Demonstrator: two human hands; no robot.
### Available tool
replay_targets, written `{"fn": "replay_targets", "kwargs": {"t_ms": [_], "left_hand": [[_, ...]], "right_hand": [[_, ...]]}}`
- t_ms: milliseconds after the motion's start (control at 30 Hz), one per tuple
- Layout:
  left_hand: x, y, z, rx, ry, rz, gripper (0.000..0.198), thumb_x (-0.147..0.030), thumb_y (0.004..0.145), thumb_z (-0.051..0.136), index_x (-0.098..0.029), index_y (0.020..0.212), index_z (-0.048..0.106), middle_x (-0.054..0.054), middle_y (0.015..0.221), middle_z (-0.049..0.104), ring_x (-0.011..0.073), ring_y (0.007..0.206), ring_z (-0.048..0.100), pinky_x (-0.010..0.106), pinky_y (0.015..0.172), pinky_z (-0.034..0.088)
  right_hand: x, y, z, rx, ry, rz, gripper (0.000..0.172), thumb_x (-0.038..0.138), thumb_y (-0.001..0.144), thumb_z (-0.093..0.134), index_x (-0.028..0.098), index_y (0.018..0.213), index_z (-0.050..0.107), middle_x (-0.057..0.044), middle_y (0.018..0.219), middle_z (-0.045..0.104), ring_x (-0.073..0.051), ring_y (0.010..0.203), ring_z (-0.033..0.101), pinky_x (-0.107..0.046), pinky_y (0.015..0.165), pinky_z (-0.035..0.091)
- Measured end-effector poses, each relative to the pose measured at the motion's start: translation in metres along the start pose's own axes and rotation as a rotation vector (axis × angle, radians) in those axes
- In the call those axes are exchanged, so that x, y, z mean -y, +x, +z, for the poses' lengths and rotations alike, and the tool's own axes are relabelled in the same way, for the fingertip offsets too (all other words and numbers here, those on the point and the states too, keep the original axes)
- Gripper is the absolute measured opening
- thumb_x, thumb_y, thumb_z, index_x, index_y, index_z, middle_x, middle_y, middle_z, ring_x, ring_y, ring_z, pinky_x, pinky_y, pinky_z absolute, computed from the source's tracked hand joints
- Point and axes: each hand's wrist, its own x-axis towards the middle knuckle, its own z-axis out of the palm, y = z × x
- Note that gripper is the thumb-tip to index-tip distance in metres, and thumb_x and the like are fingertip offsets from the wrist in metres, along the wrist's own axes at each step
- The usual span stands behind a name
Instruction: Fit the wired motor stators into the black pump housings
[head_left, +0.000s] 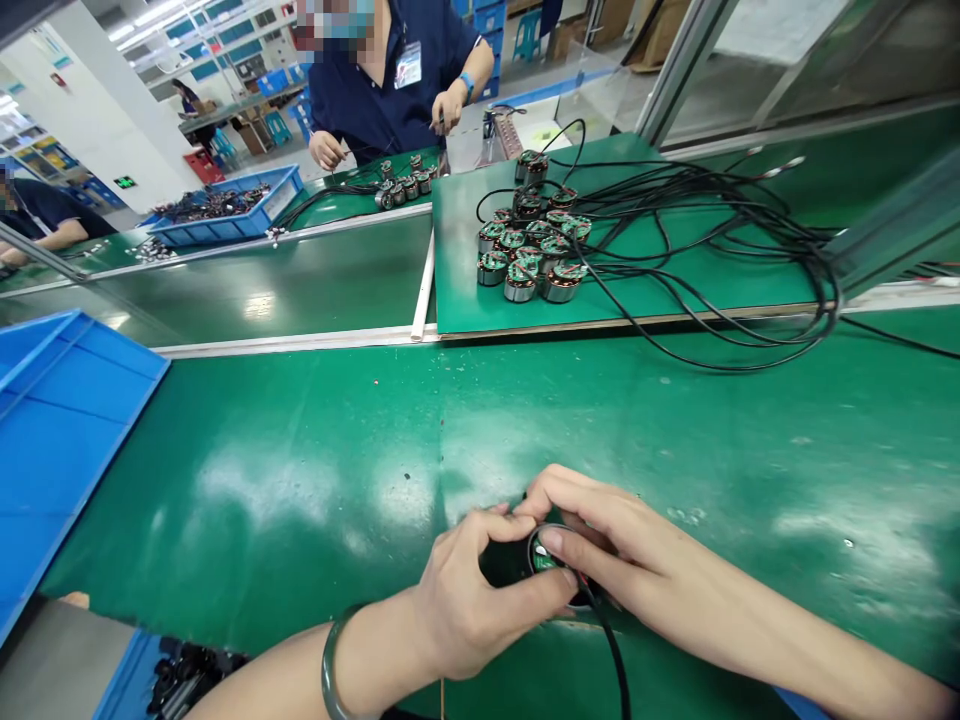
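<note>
Small round motor (pixel 541 562): dark casing, green board on face, black lead (pixel 611 650) trailing toward near edge; near-centre of green bench mat (pixel 315 470), mostly hidden. Left hand (pixel 469 600): fingers curled, thumb pressed on motor rim, gripping. Right hand (pixel 607 540): fingers closed over motor top. Raised green board (pixel 675 270): cluster of like motors (pixel 529 255), tangled black cables (pixel 735 230). Factory hall, white pillar, strip lights. Empty-looking blue tray (pixel 60 420) at left. Far blue bin (pixel 225 210): dark parts. Co-worker's hands (pixel 450 105) beyond bench.
</note>
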Motion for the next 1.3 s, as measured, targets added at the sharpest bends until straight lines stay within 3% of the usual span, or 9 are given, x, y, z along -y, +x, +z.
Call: {"fn": "replay_targets", "kwargs": {"t_ms": [167,500,833,900,967,1067,1167,1300], "left_hand": [[-0.005,-0.006,0.005,0.02,0.017,-0.056,0.015,-0.028,0.096,0.064,-0.024,0.11,0.068,0.008,0.104,0.058,0.0187,0.086,0.073,0.025,0.067,0.065],[-0.001,-0.006,0.005,0.014,-0.042,0.021,0.016,-0.02,0.094,0.065,-0.019,0.11,0.068,0.008,0.108,0.054,0.0193,0.098,0.069,0.025,0.077,0.065],[-0.002,0.006,0.003,0.04,-0.049,0.033,0.007,-0.019,0.091,0.063,-0.018,0.096,0.067,0.01,0.101,0.054,0.0192,0.091,0.06,0.028,0.067,0.062],[-0.001,0.01,0.004,0.035,-0.052,0.034,0.007,-0.015,0.09,0.062,-0.018,0.094,0.067,0.008,0.098,0.052,0.0179,0.088,0.058,0.026,0.066,0.061],[-0.001,0.013,0.004,0.018,-0.062,0.024,0.01,-0.011,0.086,0.062,-0.019,0.089,0.067,0.007,0.093,0.05,0.017,0.084,0.054,0.025,0.063,0.057],[-0.001,0.015,0.005,0.013,-0.087,0.008,0.013,-0.007,0.077,0.062,-0.019,0.079,0.066,0.005,0.084,0.046,0.0163,0.077,0.049,0.023,0.057,0.051],[-0.002,0.004,0.015,0.024,-0.101,-0.044,0.016,-0.007,0.069,0.066,-0.021,0.075,0.064,0.004,0.08,0.043,0.017,0.076,0.05,0.024,0.056,0.052],[-0.005,-0.026,0.039,0.084,-0.051,-0.264,0.016,-0.011,0.071,0.072,-0.024,0.076,0.064,0.005,0.083,0.049,0.02,0.075,0.056,0.029,0.051,0.053]], "right_hand": [[0.0,-0.004,0.002,0.019,0.05,0.008,0.022,0.03,0.105,0.036,0.023,0.101,0.057,-0.003,0.101,0.057,-0.018,0.098,0.056,-0.035,0.088,0.045],[0.0,-0.007,0.009,-0.035,0.014,-0.03,0.026,0.03,0.104,0.029,0.022,0.102,0.053,-0.008,0.105,0.055,-0.022,0.099,0.054,-0.042,0.089,0.047],[-0.003,-0.007,0.009,-0.035,0.06,0.029,0.021,0.024,0.102,0.034,0.022,0.101,0.054,-0.007,0.107,0.054,-0.022,0.103,0.054,-0.042,0.094,0.045],[-0.003,-0.007,0.009,-0.037,0.102,0.069,0.02,0.025,0.101,0.036,0.022,0.102,0.055,-0.007,0.104,0.053,-0.021,0.098,0.055,-0.038,0.086,0.049],[-0.003,-0.008,0.01,-0.042,0.174,0.114,0.019,0.026,0.101,0.036,0.022,0.102,0.055,-0.006,0.1,0.05,-0.018,0.085,0.056,-0.031,0.068,0.051],[-0.003,-0.009,0.014,-0.033,0.293,0.156,0.018,0.028,0.1,0.037,0.021,0.101,0.054,-0.004,0.098,0.046,-0.012,0.066,0.054,-0.023,0.049,0.048],[-0.003,-0.008,0.015,-0.037,0.351,0.169,0.014,0.03,0.099,0.039,0.021,0.097,0.05,-0.004,0.1,0.045,-0.01,0.063,0.054,-0.022,0.047,0.051],[-0.003,-0.006,0.017,-0.072,0.293,0.14,0.016,0.026,0.099,0.039,0.021,0.091,0.052,-0.005,0.099,0.048,-0.011,0.066,0.053,-0.02,0.046,0.046]]}}
